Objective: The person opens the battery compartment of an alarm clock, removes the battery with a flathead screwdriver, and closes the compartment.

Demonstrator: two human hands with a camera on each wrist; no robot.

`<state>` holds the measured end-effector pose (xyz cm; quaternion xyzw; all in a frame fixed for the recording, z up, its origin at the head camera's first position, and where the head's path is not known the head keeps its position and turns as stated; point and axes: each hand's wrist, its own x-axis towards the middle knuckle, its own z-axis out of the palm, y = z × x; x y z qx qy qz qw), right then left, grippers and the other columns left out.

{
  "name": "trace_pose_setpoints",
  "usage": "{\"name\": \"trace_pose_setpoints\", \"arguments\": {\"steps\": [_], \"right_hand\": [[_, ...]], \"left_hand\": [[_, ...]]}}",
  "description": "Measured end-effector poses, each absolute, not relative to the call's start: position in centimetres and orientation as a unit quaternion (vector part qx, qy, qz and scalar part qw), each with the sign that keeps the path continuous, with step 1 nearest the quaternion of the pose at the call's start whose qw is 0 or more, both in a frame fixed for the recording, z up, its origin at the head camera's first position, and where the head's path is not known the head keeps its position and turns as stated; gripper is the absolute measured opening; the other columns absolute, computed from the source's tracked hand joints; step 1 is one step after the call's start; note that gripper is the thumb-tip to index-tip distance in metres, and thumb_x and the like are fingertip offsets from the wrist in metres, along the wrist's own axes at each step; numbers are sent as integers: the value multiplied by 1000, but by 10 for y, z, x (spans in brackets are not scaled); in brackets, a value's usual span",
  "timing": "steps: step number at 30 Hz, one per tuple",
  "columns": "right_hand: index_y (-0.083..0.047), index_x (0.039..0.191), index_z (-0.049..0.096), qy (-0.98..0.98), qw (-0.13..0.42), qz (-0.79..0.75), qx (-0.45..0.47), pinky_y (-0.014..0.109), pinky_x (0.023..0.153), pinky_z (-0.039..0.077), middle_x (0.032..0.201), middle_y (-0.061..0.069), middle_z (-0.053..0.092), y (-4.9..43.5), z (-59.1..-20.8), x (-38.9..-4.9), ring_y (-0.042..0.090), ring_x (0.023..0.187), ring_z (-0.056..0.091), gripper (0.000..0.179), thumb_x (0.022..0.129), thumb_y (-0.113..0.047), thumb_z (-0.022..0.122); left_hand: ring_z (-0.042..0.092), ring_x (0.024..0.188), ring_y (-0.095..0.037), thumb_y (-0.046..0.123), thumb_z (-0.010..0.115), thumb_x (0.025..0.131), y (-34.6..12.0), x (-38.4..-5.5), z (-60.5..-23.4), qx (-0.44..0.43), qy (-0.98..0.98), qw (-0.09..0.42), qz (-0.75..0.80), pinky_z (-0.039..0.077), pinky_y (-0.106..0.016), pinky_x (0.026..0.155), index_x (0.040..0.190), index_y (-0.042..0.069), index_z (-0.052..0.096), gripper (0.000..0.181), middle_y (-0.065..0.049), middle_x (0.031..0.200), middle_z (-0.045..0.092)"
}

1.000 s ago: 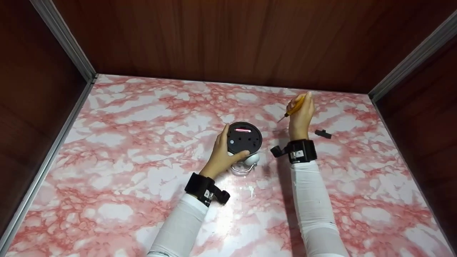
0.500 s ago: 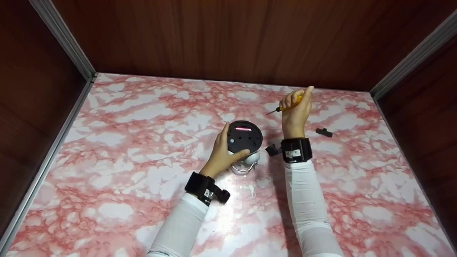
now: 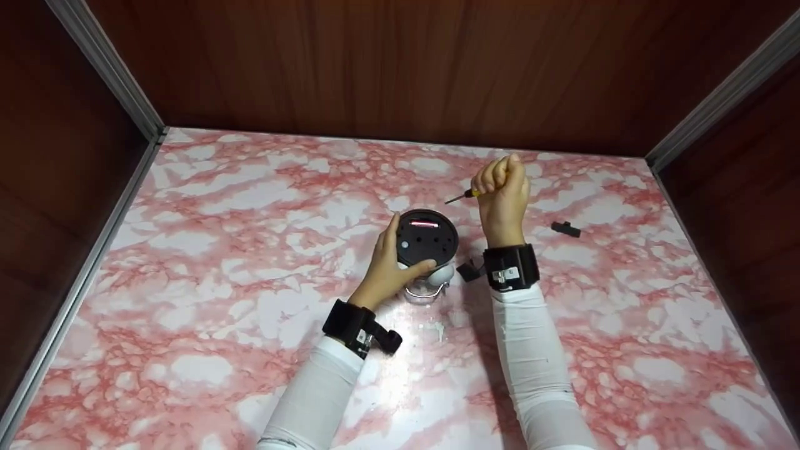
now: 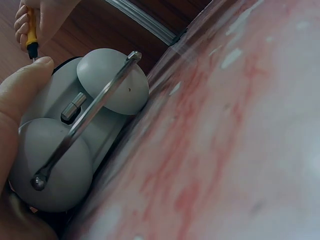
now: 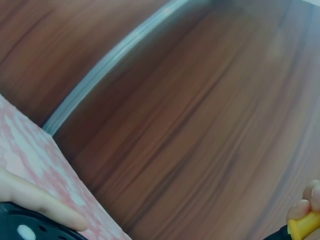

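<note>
1. Dark wood-grain panels wall in the work, metal strips running up their corners.
2. Below them spreads a red-and-white marbled tabletop.
3. Over it, the person's left hand has a firm hold on the clock: fingers along its left rim, thumb across the lower edge near the bells.
4. The right hand is balled round a screwdriver, raised beyond the clock and to its right.
5. That twin-belled clock sits right in the left hand's grasp, black back turned up, grey bells toward the person.
6. The screwdriver, yellow-handled, pokes leftward out of the fist; its tip is near the clock's far rim, apart from it.
7. A small black piece lies right of the right hand.
8. Smallest, a pinkish cylinder shows in the clock's slot.
</note>
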<state>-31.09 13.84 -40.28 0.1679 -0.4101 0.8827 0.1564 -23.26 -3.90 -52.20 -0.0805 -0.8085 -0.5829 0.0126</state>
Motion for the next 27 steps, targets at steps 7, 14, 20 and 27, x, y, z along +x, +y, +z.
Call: {"name": "trace_pose_setpoints", "arguments": {"steps": [7, 14, 20, 27], "right_hand": [[-12, 61, 29, -434, 155, 869, 182, 27, 53, 27, 54, -3, 35, 133, -409, -307, 14, 50, 29, 48, 108, -13, 25], [-9, 61, 25, -462, 149, 852, 198, 27, 53, 25, 54, -2, 30, 129, -415, -303, 16, 50, 24, 49, 109, -11, 26], [-6, 63, 23, -486, 150, 827, 240, 27, 53, 22, 55, 0, 27, 127, -424, -300, 15, 50, 23, 48, 110, -13, 32], [-2, 64, 19, -506, 145, 812, 253, 27, 53, 24, 56, 1, 28, 124, -431, -298, 16, 51, 26, 46, 109, -9, 27]], "left_hand": [[24, 148, -38, 44, 84, 82, -38, -233, -521, -77, -811, 13, -580, 26, -53, 118, 164, 16, 10, 114, -25, 160, 23], [24, 148, -40, 43, 84, 82, -38, -232, -521, -79, -812, 14, -578, 26, -55, 117, 164, 14, 10, 114, -26, 160, 23], [25, 147, -41, 42, 84, 82, -38, -233, -520, -81, -814, 18, -576, 27, -55, 117, 164, 13, 10, 114, -27, 159, 23], [25, 147, -39, 41, 84, 82, -39, -232, -521, -80, -812, 20, -577, 27, -54, 117, 164, 14, 10, 114, -26, 160, 23]]}}
